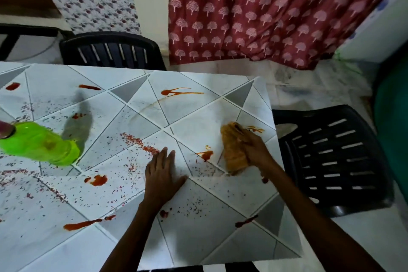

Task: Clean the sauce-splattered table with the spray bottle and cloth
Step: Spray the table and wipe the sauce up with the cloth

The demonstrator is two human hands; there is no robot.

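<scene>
1. On the table [220, 227], head view: left hand [162, 174] lies flat, fingers straight, holding nothing.
2. Right hand [256, 150] grips the orange cloth [234, 150], just beside a sauce smear [206, 154].
3. Green spray bottle [42, 143] sits well left of the left hand.

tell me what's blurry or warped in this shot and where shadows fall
Head view: the cloth in the right hand is motion-smeared and the green bottle is soft; the wide lens bows the table edges; a dark shadow lies just beyond the bottle.
</scene>
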